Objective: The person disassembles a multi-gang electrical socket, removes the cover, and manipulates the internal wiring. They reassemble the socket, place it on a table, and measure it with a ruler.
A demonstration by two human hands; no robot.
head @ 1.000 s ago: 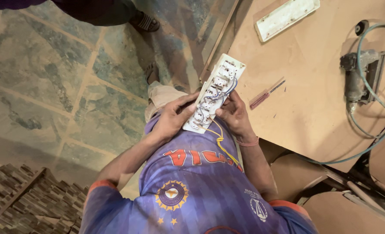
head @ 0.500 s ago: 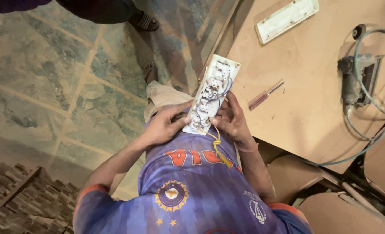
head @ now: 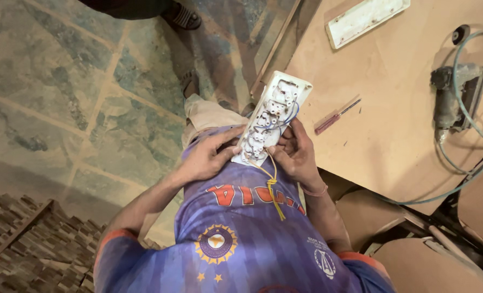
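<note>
Head view: left hand and right hand both closed around the lower end of a white plastic switch board, held open-back up against the belly, likely so the wiring faced the eyes. Blue wires looped inside; knotted yellow cord hung down. Nearby, on dusty plywood bench, lay a slim red-handled screwdriver, well apart from a grey power tool.
</note>
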